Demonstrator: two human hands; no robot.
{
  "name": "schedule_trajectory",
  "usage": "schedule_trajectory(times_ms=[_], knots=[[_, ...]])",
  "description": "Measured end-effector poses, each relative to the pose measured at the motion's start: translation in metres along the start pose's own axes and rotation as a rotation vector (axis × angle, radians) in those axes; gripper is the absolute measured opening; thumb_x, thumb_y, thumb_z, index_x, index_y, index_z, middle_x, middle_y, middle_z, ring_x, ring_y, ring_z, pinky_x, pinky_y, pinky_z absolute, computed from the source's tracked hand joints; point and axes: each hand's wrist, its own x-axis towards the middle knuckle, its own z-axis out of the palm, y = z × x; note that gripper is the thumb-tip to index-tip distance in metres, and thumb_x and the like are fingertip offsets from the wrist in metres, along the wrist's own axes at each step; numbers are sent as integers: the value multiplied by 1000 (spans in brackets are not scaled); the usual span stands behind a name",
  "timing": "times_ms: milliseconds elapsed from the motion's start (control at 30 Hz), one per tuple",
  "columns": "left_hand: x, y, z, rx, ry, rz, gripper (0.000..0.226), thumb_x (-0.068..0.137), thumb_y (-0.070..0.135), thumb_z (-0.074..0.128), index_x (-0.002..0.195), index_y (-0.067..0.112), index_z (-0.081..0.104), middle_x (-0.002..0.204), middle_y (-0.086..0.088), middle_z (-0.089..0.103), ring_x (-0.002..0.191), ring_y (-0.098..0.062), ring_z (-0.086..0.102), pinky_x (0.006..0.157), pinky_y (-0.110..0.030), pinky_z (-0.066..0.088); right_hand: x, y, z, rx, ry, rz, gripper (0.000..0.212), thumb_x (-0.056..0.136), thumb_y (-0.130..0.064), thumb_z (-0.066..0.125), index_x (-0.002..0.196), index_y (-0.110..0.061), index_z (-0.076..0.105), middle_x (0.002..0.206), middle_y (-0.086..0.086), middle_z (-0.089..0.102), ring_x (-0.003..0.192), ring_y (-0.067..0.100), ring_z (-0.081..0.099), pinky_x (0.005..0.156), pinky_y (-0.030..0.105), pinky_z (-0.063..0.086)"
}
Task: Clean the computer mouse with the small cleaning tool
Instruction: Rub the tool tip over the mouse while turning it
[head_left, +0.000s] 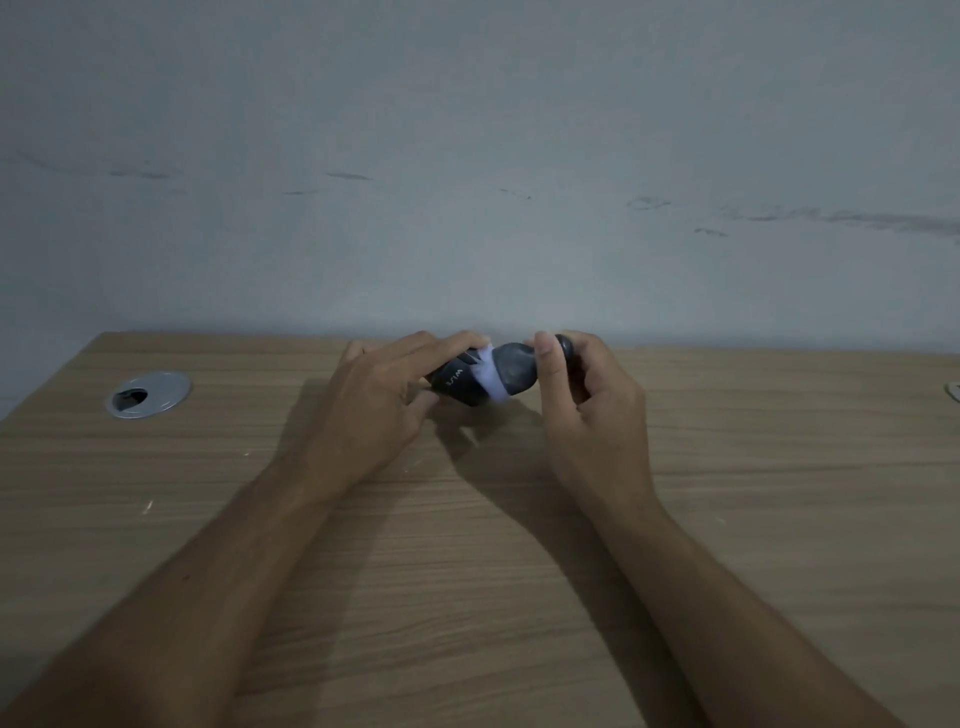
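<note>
A dark computer mouse is gripped by the left hand, lifted just above the wooden desk, with the fingers wrapped over its far side and the thumb pressed against its near side. Pale lettering is seen on the mouse's near flank. A small cleaning tool, with a dark rounded body and a pale purplish edge, is clasped by the right hand and pressed against the right end of the mouse, between the two hands. The right thumb is laid across the tool's near side. A round metal cable grommet is set into the desk well to the left of the left hand.
</note>
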Motion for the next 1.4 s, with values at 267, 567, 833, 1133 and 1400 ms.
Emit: schedule_trajectory(times_ms=[267,567,833,1133,1400], knots=[[0,-5,4,-155,30,-74,74,85,7,86,151,35,65,132,14,78,116,-15,75,104,-56,56,2,6,1,-80,40,-10,20,110,-34,65,102,-18,75,72,-7,66,62,12,59,63,30,47],[-1,10,-1,-380,-2,-274,66,87,38,94,146,30,67,122,16,82,109,-1,78,95,-13,55,9,16,6,-163,103,-31,19,108,-34,67,103,-18,76,71,-15,58,59,0,49,66,24,40],[-1,12,-2,-484,-29,-330,59,88,35,94,142,31,70,120,11,85,109,-6,80,100,-30,61,9,16,1,-173,107,-7,15,108,-31,68,101,-21,75,65,-18,59,57,2,54,62,22,39],[-1,3,2,-607,-35,-369,60,90,30,94,145,28,69,128,9,84,119,-14,80,107,-52,62,8,18,0,-195,99,13,17,108,-31,67,99,-19,75,62,-16,58,56,5,58,59,18,36],[1,3,1,-655,-24,-411,60,90,20,93,145,22,69,128,5,85,118,-16,81,106,-50,63,1,10,-3,-178,48,-49,12,108,-28,68,100,-21,74,62,-20,57,55,4,57,57,11,34]])
